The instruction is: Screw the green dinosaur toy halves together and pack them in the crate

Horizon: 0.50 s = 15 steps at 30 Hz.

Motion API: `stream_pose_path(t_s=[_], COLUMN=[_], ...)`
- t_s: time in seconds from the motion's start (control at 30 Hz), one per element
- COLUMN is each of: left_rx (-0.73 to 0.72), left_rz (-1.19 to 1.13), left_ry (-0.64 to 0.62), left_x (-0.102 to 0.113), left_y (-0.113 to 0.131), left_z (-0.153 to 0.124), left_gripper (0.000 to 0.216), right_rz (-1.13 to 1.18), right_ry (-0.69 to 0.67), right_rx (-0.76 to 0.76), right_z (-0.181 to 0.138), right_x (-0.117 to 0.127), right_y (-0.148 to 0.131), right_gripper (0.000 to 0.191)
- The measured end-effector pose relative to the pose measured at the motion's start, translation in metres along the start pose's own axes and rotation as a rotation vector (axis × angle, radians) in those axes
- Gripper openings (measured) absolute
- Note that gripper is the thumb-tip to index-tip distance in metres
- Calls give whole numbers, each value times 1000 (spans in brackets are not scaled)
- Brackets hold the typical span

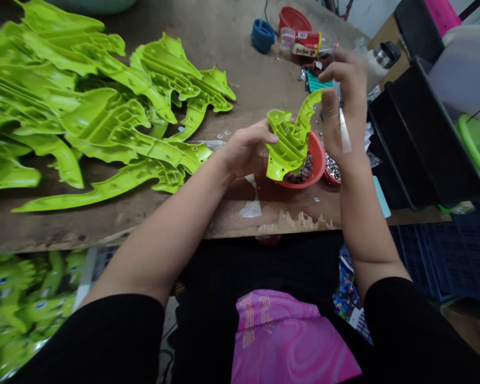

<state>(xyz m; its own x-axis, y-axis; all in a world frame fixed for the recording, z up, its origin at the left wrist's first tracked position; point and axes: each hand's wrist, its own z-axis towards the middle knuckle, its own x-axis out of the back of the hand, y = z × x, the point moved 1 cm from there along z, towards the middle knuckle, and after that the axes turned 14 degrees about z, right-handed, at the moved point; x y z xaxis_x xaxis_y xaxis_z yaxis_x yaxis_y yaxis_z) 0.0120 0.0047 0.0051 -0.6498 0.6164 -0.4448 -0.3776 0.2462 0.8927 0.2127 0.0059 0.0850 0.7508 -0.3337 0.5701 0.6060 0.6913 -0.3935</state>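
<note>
My left hand (246, 149) grips a lime-green moulded plastic part (290, 140) by its lower end and holds it tilted above a red bowl (318, 157) with small dark bits in it. My right hand (344, 101) is raised beside the part's upper tip, motion-blurred, fingers curled; a thin whitish stick-like thing runs along its palm. A second red dish (333, 170) with shiny small pieces sits right of the bowl.
A big heap of matching green parts (84, 106) covers the table's left half. Blue cup (263, 35), red lid (294, 18) and a small bottle (306, 42) stand at the back. Black bins (416, 138) line the right side. More green pieces (20, 304) lie below the worn table edge (288, 221).
</note>
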Motion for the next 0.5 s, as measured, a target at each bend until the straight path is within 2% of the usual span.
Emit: stream_pose_path(t_s=[0.07,0.2,0.33,0.5], left_rx=[-33,-98,-118,-170], left_rz=[-35,-47,5,81], left_ry=[53,205,296,381], left_x=[-1,1,6,10], left_y=[0,0,-2,-7], left_z=[1,5,7,7], left_gripper=[56,46,44,44], right_rz=[31,231,320,359], right_ry=[140,161,123,47], right_rx=[-97,-430,-475,-484], right_z=[-11,-38,-59,-72], right_x=[-1,-18,-34,-23], right_y=[17,54,67,62], right_gripper=[81,81,85,77])
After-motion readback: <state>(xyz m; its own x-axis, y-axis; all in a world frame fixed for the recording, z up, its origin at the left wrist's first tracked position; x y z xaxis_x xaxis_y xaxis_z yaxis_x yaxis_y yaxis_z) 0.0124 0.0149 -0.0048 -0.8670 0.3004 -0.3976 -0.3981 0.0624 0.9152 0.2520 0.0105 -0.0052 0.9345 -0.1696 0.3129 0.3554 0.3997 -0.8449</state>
